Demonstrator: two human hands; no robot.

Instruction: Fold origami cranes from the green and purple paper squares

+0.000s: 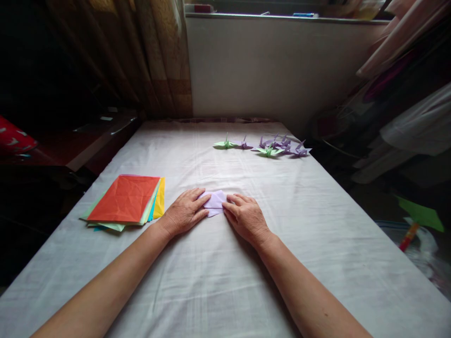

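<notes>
A folded piece of light purple origami paper [215,200] lies on the cloth-covered table between my two hands, its layers slightly askew. My left hand [186,209] rests on its left side, fingers stretched out and spread, the tips pressing the paper down. At the opposite edge, my right hand [244,216] has its fingers bent, with thumb and index finger pinching the paper's right corner. What lies under the left fingertips is hidden.
A stack of coloured paper sheets [123,199], orange-red on top, sits to the left. Toward the far right edge stand several purple paper cranes [285,143] and two green paper cranes [225,143]. Beyond the table's right side are hanging clothes [416,122] and a plastic bag [423,249].
</notes>
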